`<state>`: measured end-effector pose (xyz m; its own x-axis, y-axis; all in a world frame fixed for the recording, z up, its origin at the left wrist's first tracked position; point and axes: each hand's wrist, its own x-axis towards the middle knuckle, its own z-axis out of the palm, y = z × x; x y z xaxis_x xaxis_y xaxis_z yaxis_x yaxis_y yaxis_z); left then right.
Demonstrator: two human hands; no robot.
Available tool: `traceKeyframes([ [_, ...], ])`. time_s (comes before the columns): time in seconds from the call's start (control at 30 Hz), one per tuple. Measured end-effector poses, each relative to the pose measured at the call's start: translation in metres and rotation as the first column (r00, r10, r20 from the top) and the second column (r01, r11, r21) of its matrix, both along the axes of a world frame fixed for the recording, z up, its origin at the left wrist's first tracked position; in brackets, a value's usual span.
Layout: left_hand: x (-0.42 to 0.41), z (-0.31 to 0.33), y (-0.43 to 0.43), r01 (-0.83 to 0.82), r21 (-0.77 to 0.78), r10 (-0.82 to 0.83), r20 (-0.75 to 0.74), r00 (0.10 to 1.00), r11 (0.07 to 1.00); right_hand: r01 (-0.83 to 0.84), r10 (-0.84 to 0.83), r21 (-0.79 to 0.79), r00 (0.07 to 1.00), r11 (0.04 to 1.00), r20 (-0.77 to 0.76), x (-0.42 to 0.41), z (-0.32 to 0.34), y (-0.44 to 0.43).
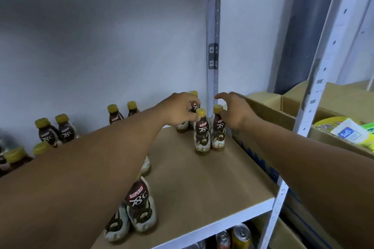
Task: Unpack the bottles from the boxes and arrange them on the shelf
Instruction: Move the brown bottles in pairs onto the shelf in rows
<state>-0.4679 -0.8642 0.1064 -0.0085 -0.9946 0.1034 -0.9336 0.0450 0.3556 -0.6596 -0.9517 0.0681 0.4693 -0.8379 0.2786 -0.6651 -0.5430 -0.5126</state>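
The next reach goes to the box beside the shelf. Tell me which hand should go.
Right. The right hand is open, holding nothing, close beside the cardboard box; the left hand grips a bottle at the back of the shelf.

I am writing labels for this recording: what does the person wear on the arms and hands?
Nothing visible. The left forearm and right forearm are bare, no sleeve in view. The left hand and right hand carry no glove, watch, ring or bracelet that I can see.
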Motion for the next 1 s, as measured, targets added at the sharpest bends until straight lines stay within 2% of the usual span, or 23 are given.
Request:
traceKeyframes([
  [0.23, -0.006, -0.02, -0.038, 0.026, 0.055, -0.03, 0.068, 0.997, 0.998, -0.046, 0.039, 0.111, 0.997, 0.993, 0.065, 0.001, -0.014, -0.007],
  [0.5, -0.006, -0.024, -0.036, 0.032, 0.003, -0.031, -0.01, 0.999, 0.999, -0.072, 0.043, 0.131, 0.977, 0.989, 0.21, -0.003, -0.021, -0.005],
  [1.0, -0.006, -0.022, 0.006, -0.02, 0.023, 0.021, -0.071, 0.997, 1.0, -0.201, 0.166, 0.156, 0.963, 0.967, 0.213, -0.009, -0.024, 0.014],
])
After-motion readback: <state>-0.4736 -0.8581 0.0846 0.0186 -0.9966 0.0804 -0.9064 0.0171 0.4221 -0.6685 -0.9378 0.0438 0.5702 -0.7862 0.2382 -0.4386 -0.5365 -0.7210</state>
